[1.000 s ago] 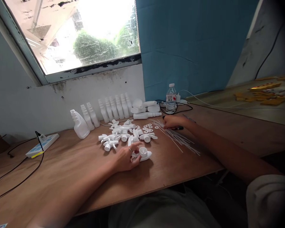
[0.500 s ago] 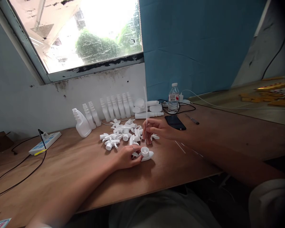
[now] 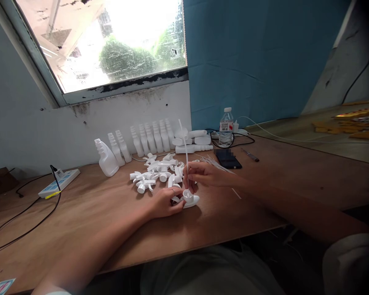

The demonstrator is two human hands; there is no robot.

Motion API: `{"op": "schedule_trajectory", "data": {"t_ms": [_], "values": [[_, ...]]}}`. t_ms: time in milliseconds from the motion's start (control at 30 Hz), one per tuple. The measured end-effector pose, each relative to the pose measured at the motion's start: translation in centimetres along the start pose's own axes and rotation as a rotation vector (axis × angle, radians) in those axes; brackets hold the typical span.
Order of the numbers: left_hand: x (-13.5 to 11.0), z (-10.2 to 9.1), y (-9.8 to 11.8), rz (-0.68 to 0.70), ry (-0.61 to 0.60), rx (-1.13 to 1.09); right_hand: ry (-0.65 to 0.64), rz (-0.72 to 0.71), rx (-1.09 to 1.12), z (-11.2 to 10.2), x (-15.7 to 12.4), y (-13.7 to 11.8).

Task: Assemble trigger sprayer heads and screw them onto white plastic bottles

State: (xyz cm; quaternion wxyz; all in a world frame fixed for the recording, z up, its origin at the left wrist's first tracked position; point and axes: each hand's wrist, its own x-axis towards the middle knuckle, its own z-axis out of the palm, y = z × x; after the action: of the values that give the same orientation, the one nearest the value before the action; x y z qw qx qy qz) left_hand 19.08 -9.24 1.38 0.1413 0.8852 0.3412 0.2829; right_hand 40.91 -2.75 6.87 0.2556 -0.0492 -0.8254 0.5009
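A white trigger spray head (image 3: 191, 200) lies on the table with its round collar facing up. My left hand (image 3: 167, 202), with a ring on one finger, grips it from the left side. A thin white dip tube (image 3: 186, 149) stands nearly upright, pinched in the fingers of my right hand (image 3: 199, 174). The tube's lower end is at the collar's opening; whether it sits inside cannot be made out. Just beyond my hands lies a pile of white trigger spray heads (image 3: 160, 170).
White spray bottles (image 3: 150, 137) stand along the wall, and several lie on their sides (image 3: 193, 143). Loose dip tubes (image 3: 213, 162), a phone (image 3: 227, 159), a water bottle (image 3: 226, 129) and a craft knife (image 3: 250, 155) are to the right. A power strip (image 3: 60, 183) with cables lies left.
My right hand has come down with the dip tube, bringing its lower end to the spray head's collar. Loose tubes behind it now show. My left hand stays on the spray head.
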Motion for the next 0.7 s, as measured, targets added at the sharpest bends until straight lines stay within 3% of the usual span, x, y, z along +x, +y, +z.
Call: {"op": "schedule_trajectory", "data": {"t_ms": [233,500,700], "values": [[-0.05,0.04,-0.22,0.009,0.003,0.009,-0.022,-0.01,-0.046,0.19,0.01,-0.34],[-0.25,0.29,-0.72,-0.002,0.016,-0.026,-0.035,-0.031,-0.481,-0.31,0.14,-0.35],[-0.22,0.4,-0.73,-0.01,0.008,-0.044,-0.068,0.053,-0.402,0.18,-0.27,-0.13]]}}
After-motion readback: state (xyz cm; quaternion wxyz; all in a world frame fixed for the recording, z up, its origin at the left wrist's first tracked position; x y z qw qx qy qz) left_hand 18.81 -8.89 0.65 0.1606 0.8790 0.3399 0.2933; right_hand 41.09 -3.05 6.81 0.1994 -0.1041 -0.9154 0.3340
